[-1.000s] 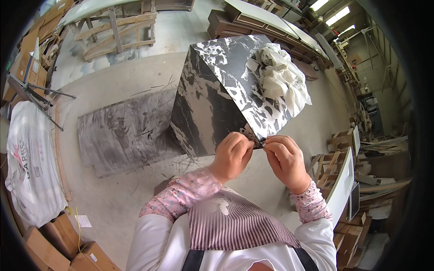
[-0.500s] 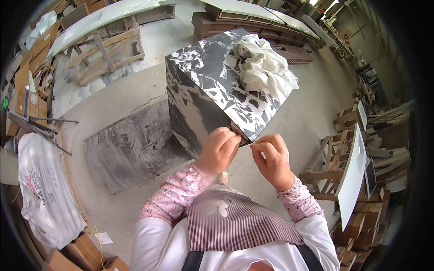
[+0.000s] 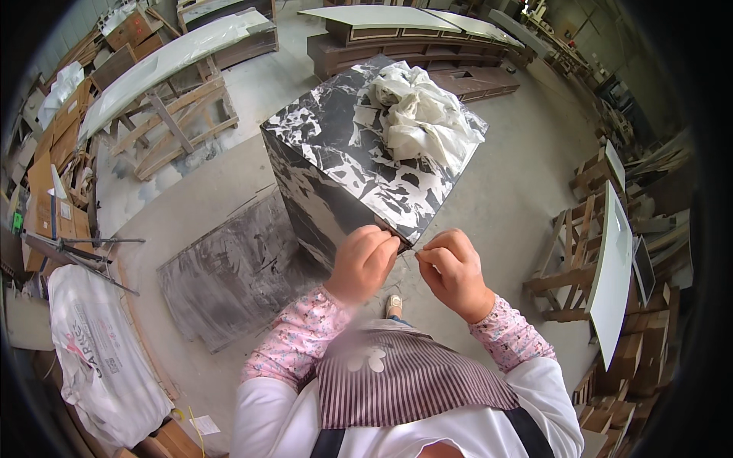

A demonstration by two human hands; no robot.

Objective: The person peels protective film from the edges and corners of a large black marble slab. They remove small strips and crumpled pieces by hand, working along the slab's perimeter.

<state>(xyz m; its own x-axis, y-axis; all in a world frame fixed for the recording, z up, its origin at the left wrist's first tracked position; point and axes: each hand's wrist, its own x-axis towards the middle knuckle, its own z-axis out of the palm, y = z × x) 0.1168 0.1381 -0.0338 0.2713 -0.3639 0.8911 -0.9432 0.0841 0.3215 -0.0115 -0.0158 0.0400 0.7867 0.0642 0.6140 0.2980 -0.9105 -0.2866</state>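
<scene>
A large box [image 3: 336, 153] with a black and white marble pattern stands before me, one corner pointing my way. At that near corner, my left hand [image 3: 362, 261] is closed, its fingertips pressed against the top edge. My right hand [image 3: 458, 275] is pinched just right of the same corner, thumb and forefinger together. Something thin and dark seems to show at its fingertips, too small to name. What the left fingers grip, if anything, is hidden behind them. A crumpled white cloth [image 3: 427, 122] lies on the box top.
A dark, smeared sheet [image 3: 237, 267] lies on the floor left of the box. White panels rest on wooden trestles [image 3: 179, 130] at the far left and on a wooden frame [image 3: 569, 267] at right. A stuffed white sack [image 3: 107, 351] sits at lower left; brown cabinets [image 3: 397, 57] stand behind.
The box and floor things have shifted in the picture as my view moved. Both hands stay closed at the near corner, the right one slightly further left. More of my shoe shows.
</scene>
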